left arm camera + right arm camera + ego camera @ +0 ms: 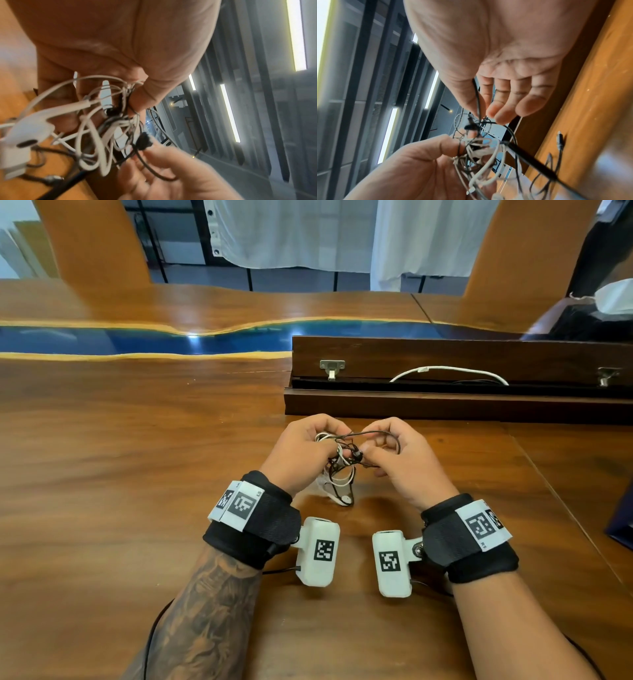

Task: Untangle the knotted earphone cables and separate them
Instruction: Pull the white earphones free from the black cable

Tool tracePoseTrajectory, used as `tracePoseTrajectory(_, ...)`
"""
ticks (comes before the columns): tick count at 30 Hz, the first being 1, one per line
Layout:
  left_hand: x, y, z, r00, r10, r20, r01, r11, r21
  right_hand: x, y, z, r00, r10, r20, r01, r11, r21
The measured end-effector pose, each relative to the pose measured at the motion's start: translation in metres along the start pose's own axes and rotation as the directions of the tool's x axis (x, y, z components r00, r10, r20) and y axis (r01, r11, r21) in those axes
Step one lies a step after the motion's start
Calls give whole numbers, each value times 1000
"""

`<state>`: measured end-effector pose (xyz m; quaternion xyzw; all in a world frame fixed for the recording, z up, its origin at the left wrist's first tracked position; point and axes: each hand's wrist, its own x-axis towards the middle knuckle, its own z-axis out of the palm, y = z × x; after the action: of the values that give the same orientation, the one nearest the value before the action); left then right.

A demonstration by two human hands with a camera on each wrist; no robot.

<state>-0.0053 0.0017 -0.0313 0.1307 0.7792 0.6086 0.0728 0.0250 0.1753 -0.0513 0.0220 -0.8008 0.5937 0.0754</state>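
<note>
A broad wooden desk [137, 457] of glossy brown grain carries a blue resin band [102, 342] across its far side; beyond it hang white curtains [291, 231] between orange panels. Just above the desk, the left hand [301, 453] has its grip closed around a knotted bundle of white and black earphone cables [342, 463], whose low end rests on the wood. The right hand [404, 460] pinches a black strand pulled from the tangle. Further right, a dark wooden box [445, 402] lies open with a white cord [448, 369] inside.
</note>
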Motion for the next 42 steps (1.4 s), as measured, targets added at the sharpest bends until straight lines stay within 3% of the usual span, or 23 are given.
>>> tracePoseTrajectory(5, 2, -6, 1, 998, 3, -64, 2, 998, 67, -4, -10, -1, 998, -42, 50, 36, 993, 111)
tracePoseTrajectory(9, 0, -3, 1, 999, 6, -49, -3, 998, 65, -5, -14, 2, 999, 34, 30, -38, 992, 124)
tracePoseTrajectory(12, -1, -3, 0, 1000, 22, -11, -21, 998, 52, -5, -12, 3, 998, 55, 33, -58, 995, 85)
tracePoseTrajectory(19, 0, -2, 0, 997, 12, -71, -10, 1000, 30, -5, -7, 0, 991, -44, 126, 47, 999, -26)
tracePoseTrajectory(25, -1, -2, 5, 999, -31, -8, 31, 997, 65, 1, -2, -2, 994, -104, -47, 99, 990, -101)
tracePoseTrajectory(31, -4, 2, 6, 992, -62, 113, 47, 990, 133, -1, -5, 6, 996, 28, -81, -20, 995, 95)
tracePoseTrajectory(35, -3, 4, 1, 996, -76, 56, 70, 993, 90, 0, -4, 7, 996, -3, -94, 10, 997, 80)
tracePoseTrajectory(42, 0, 2, 1, 998, -39, -51, 43, 996, 82, -4, -9, 3, 1000, -23, -13, 26, 965, 262)
